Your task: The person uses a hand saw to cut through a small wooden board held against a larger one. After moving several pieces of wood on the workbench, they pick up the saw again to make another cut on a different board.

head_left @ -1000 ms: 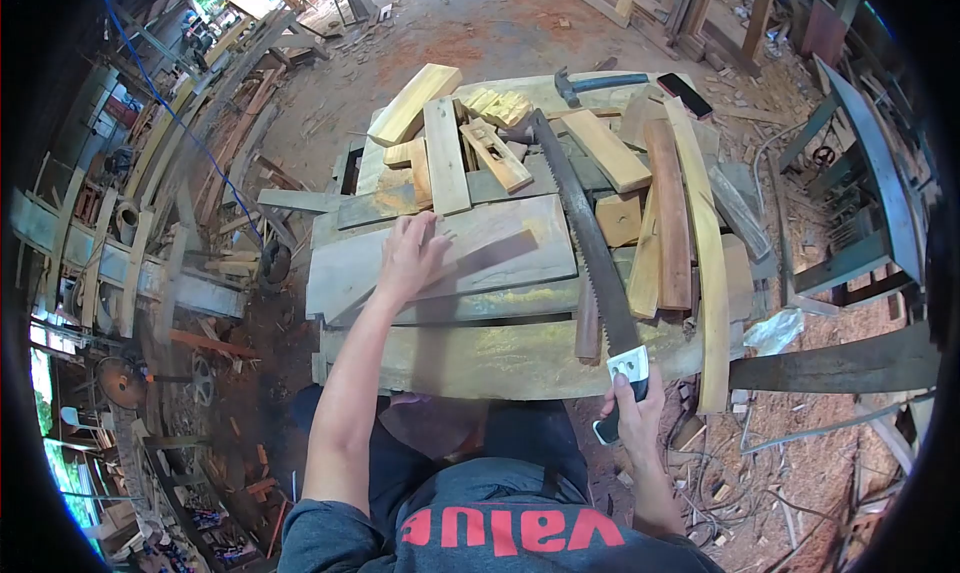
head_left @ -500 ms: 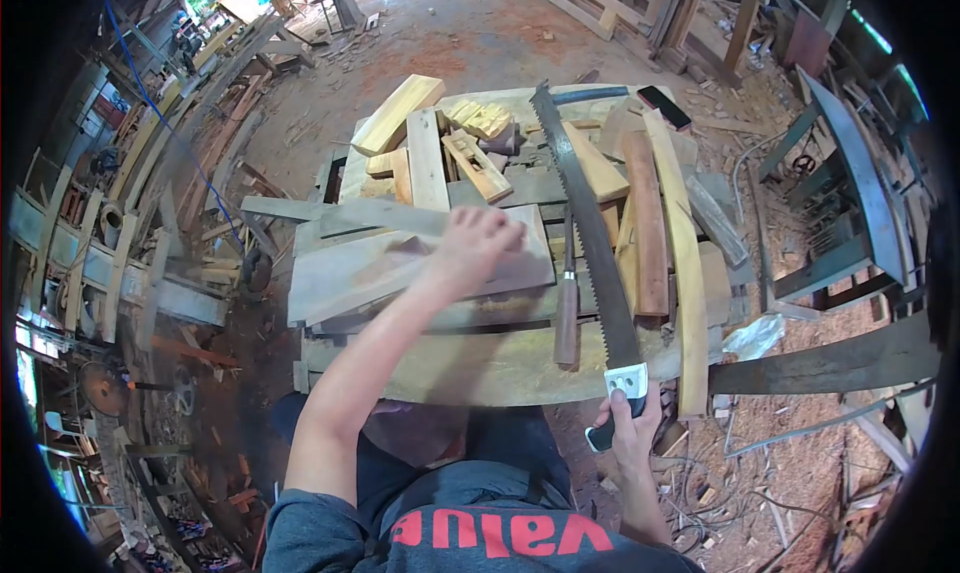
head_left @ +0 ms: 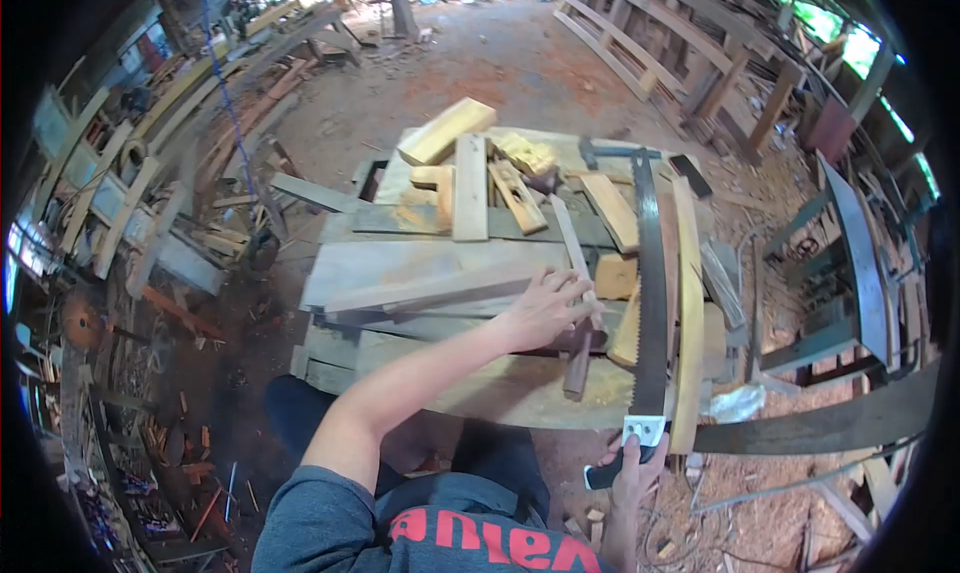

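My right hand (head_left: 636,463) grips the black handle of a long handsaw (head_left: 652,283), thumb near its white metal bracket. The blade points away from me along the bench's right side, teeth facing left. My left hand (head_left: 548,308) reaches across the bench, its fingers around the middle of a wooden-handled chisel (head_left: 577,371). The chisel's pale blade (head_left: 572,235) points away and slightly left; my fingers partly cover where blade and handle meet. Beside this hand, a long wood strip (head_left: 430,291) rests on a wide pale board (head_left: 390,263).
Wood offcuts (head_left: 471,188) and a mortised block (head_left: 516,198) lie at the bench's far side. A hammer (head_left: 620,153) and phone (head_left: 690,176) are at the far right. A yellow batten (head_left: 686,323) lies beside the saw. A large saw blade (head_left: 820,423) extends right.
My left hand has moved right and nearer to me, from above the boards onto the chisel. The chisel has turned and tilts left. The saw stands straighter, shifted right over the brown wood piece.
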Available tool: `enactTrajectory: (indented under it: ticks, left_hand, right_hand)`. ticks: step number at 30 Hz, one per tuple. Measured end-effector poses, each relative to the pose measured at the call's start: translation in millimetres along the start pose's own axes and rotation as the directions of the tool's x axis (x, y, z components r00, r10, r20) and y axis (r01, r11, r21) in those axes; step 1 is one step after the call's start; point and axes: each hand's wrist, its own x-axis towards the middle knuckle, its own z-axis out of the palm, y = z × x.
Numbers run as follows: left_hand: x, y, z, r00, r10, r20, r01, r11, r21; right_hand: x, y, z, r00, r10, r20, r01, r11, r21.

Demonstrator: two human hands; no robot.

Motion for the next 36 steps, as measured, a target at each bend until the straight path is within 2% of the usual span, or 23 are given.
enactTrajectory:
  ticks: [1,2,4,6,10,13,15,19,20,21,25,26,28,30,31,33,36]
  left_hand:
    - [-11,-2,-9,0.995,-0.095,-0.018,0.094,0.995,-0.017]
    - [-26,-9,-11,0.995,-0.099,-0.025,0.099,0.995,0.003]
    - [-62,-27,-11,0.923,-0.311,-0.228,0.326,0.945,0.03]
    - [-92,-36,-26,0.858,-0.428,-0.284,0.463,0.883,0.071]
    - [-131,-51,-25,0.84,-0.484,-0.245,0.519,0.848,0.107]
    - [-147,-55,-19,0.859,-0.476,-0.187,0.497,0.863,0.091]
    - [-147,-56,-17,0.852,-0.444,-0.277,0.488,0.865,0.113]
    - [-152,-56,-19,0.781,-0.564,-0.269,0.584,0.812,-0.007]
    - [-157,-60,-17,0.766,-0.552,-0.33,0.577,0.816,-0.024]
    - [-164,-64,-16,0.762,-0.565,-0.317,0.584,0.811,-0.042]
    - [-179,-81,-24,0.706,-0.568,-0.422,0.57,0.81,-0.136]
    - [-178,-85,-26,0.694,-0.608,-0.384,0.582,0.789,-0.196]
    - [-175,-91,-34,0.671,-0.654,-0.349,0.6,0.755,-0.262]
    - [-170,-101,-44,0.6,-0.739,-0.306,0.656,0.673,-0.34]
    - [-170,-104,-43,0.587,-0.745,-0.316,0.662,0.667,-0.343]
    - [-170,-110,-40,0.6,-0.765,-0.235,0.696,0.643,-0.318]
    - [-167,-106,-35,0.579,-0.77,-0.268,0.724,0.637,-0.263]
  right_hand:
    - [0,3,1,1.0,0.0,0.004,0.0,1.0,-0.012]
    - [1,3,3,1.0,-0.002,0.018,0.002,1.0,-0.002]
    - [1,5,10,0.999,-0.005,0.043,0.005,1.0,-0.002]
    - [1,7,17,0.998,-0.001,0.067,0.002,1.0,-0.007]
    - [-1,4,37,0.99,0.051,0.132,-0.05,0.999,-0.013]
    - [-4,10,48,0.981,0.018,0.193,-0.007,0.998,-0.055]
    - [-8,13,58,0.979,-0.007,0.202,0.013,0.999,-0.032]
    - [-21,13,71,0.975,0.021,0.219,0.002,0.994,-0.108]
    - [-24,10,75,0.975,0.034,0.219,-0.009,0.993,-0.116]
    - [-28,8,81,0.974,0.046,0.223,-0.018,0.992,-0.124]
    - [-33,20,105,0.961,0.048,0.273,-0.008,0.99,-0.143]
    - [-32,27,109,0.951,0.094,0.296,-0.06,0.991,-0.121]
    - [-30,35,118,0.942,0.105,0.319,-0.055,0.985,-0.162]
    - [-28,35,129,0.933,0.071,0.352,-0.011,0.985,-0.171]
    - [-26,37,133,0.928,0.068,0.366,-0.003,0.984,-0.176]
    - [-22,42,139,0.925,0.053,0.376,0.031,0.977,-0.213]
    - [-13,50,146,0.921,0.016,0.389,0.088,0.965,-0.247]
